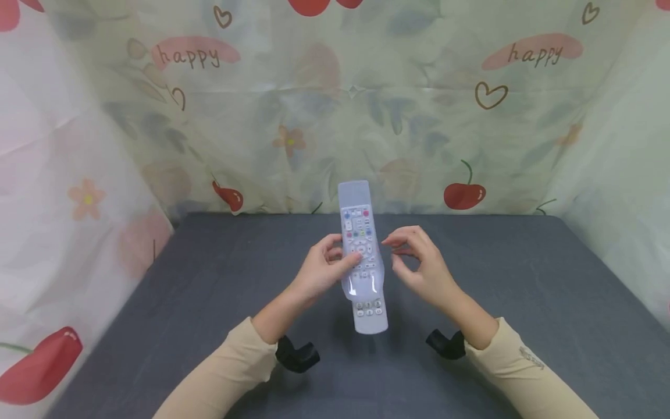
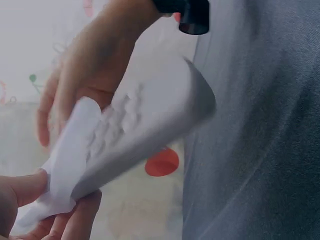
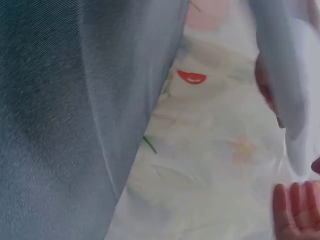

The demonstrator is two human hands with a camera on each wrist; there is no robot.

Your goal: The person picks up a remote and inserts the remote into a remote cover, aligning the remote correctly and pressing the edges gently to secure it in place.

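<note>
Remote (image 1: 368, 247), in left grip (image 1: 321, 267), beside right grip (image 1: 425, 265)

A: What is the left hand (image 1: 320, 269) doing?

B: Gripping the long, white, film-wrapped plastic remote control (image 1: 362, 233) at its left edge. The thumb (image 1: 350, 263) lies across the front face, and the other fingers bend round behind.

A: And the right hand (image 1: 425, 265)?

B: Just beside the remote control's right edge, fingers loosely bent, thumb and fingertips a little parted and turned toward it.

A: How do the arms run?

B: Both forearms slant in from below the remote control, one on either side. Close-fitting cream fabric sleeves (image 1: 225, 366) cover them, ending short of the wrists (image 1: 274, 317), which are bare.
</note>
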